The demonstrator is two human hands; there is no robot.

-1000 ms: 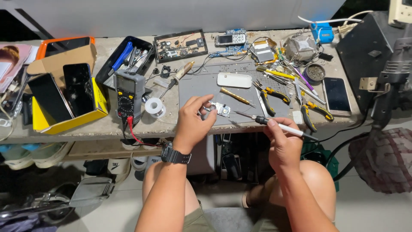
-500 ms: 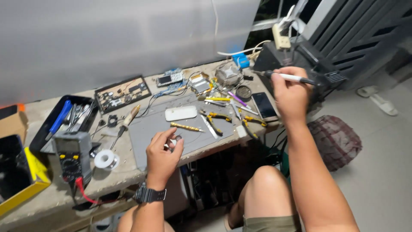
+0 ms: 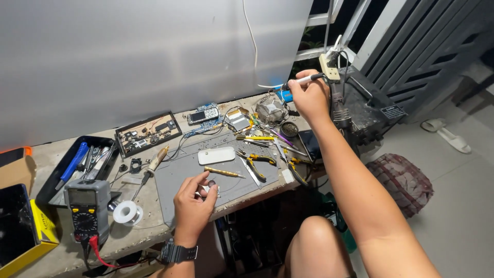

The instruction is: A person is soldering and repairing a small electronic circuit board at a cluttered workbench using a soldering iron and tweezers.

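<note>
My left hand (image 3: 194, 202) rests on the grey work mat (image 3: 175, 180) and pinches a small metal part (image 3: 210, 188) between its fingertips. A black watch sits on that wrist. My right hand (image 3: 310, 97) is raised at the far right of the bench and grips a slim soldering iron (image 3: 304, 80) with a white handle, its tip pointing left. It is close to a holder stand (image 3: 337, 103) and a white power strip (image 3: 329, 66) on a black box (image 3: 368, 108).
On the mat lie a white oval cover (image 3: 216, 155), a brass tool (image 3: 222, 172), tweezers and yellow-handled pliers (image 3: 261, 158). A multimeter (image 3: 86, 207), a solder spool (image 3: 126, 211), a black tool tray (image 3: 77, 164), a circuit-board tray (image 3: 147, 133) and a yellow box (image 3: 38, 226) sit to the left.
The right hand lifted the soldering iron from the mat's edge up and to the far right, beside the stand. The view swung right. The left hand stayed on the mat with its part.
</note>
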